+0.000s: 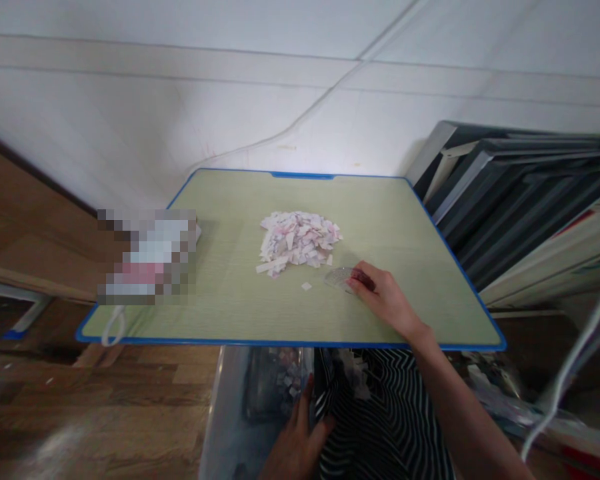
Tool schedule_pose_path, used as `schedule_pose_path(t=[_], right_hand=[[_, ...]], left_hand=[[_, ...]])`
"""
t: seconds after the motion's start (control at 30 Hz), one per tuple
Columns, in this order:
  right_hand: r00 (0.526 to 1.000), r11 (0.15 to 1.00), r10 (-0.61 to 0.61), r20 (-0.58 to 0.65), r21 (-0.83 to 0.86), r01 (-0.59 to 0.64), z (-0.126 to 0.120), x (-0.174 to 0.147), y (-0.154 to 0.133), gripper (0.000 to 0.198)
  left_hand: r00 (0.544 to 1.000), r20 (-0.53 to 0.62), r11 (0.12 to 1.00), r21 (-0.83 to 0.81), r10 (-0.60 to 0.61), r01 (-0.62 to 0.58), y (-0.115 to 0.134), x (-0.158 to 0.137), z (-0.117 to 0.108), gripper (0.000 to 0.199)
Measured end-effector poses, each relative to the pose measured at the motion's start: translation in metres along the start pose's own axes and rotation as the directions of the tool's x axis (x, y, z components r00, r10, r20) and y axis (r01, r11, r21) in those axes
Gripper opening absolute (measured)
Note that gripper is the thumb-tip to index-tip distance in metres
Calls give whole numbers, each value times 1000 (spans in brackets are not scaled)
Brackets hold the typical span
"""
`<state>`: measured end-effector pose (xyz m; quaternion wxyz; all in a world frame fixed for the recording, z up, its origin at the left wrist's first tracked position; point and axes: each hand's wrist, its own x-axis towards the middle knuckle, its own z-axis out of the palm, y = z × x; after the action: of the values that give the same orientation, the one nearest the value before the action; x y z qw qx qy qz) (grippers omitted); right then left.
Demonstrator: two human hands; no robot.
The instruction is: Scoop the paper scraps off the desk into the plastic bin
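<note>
On the green tabletop (230, 313), a heap of small torn or cut paper pieces (300, 240), white with pink and purple tints, lies near the middle. One single scrap (307, 286) sits apart, just in front of it. My right hand (380, 293) pinches a clear, thin, fan-shaped plastic piece (339, 277) low over the table, to the right of the scrap. Below the table edge, my left hand (300, 433) rests at the right side of a clear plastic bin (220, 413), fingers stretched and thumb apart. More paper scraps (291, 380) show inside the bin.
A pixelated object (150, 260) with a white strap (113, 327) lies at the table's left. Dark flat panels (520, 180) lean at the right. A white cable (300, 120) runs along the wall behind. Striped cloth (380, 413) with scraps covers my lap.
</note>
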<state>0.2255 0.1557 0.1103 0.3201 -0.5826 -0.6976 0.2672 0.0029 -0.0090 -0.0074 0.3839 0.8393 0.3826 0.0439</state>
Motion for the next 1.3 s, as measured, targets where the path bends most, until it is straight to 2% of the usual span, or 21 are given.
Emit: schedule_pose_path(t=[0.27,0.5,0.6,0.73,0.8,0.93,1.07,1.17,1.23,1.3], right_hand=[[997,996,59,47,-72,-56,19,-26,-20,14],[987,989,-75,145,-112,92,53,-24,-46,9],[963,981,-155,222,-81,177,61,-22,-53,9],[914,961,-267,305,16,275,61,-20,-54,11],[923,968,-251,291,94,233,59,-19,-52,13],[980,984,-88,177,168,58,61,-17,-52,15],[980,993,-108,170,66,98,68,-14,-53,11],[970,992,-122,209,-1,125,70,-10,-54,10],[963,991,-123,239,-17,131,69,-8,-55,9],[955,990,-134,266,-17,143,68,-6,-56,8]], left_hand=[[1000,-24,1000,-18,8,-9,7,-3,-5,68],[1000,14,999,33,7,-8,9,0,-9,72],[999,-20,998,34,48,-47,8,1,-9,77],[995,-84,998,34,59,-56,6,0,-3,70],[998,-62,999,22,29,-28,7,0,-2,71],[999,35,1000,23,-17,16,11,1,-8,72],[1000,-18,1000,-3,9,-9,11,0,-11,66],[998,-48,999,-20,49,-50,10,-1,-10,76],[998,-38,999,-12,43,-44,11,1,-11,78],[1000,20,1000,19,12,-12,14,3,-14,74]])
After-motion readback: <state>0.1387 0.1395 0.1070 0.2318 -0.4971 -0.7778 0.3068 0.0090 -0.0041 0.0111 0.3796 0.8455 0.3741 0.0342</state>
